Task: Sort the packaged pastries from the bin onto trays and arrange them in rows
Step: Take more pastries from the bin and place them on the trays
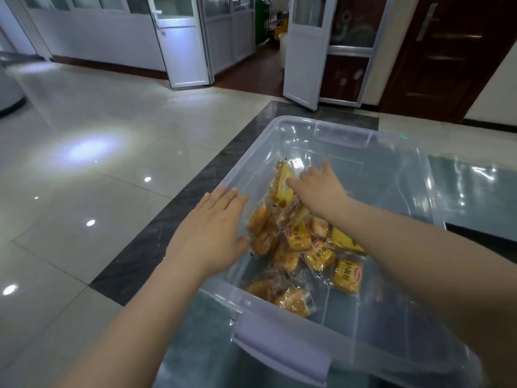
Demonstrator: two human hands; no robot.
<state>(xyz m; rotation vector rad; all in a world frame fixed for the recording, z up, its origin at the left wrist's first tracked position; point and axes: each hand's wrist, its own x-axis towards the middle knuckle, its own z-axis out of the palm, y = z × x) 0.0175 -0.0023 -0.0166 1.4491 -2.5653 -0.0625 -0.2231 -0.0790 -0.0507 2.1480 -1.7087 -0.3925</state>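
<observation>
A clear plastic bin (397, 163) sits in front of me with several packaged pastries (316, 250) heaped in its left half, golden buns in clear and yellow wrappers. My right hand (319, 189) reaches down inside the bin, palm down, fingers on a yellow-wrapped pastry (284, 182) leaning against the left wall. Whether the fingers close around it is hidden by the hand's back. My left hand (212, 233) lies flat with spread fingers on the bin's left rim, holding nothing. No tray is in view.
The bin rests on a glassy grey surface (475, 197) beside a dark marble floor strip (179, 219). Shiny pale tiles (84, 163) spread to the left. White-framed doors (181, 40) and a dark wooden door (447, 51) stand at the back.
</observation>
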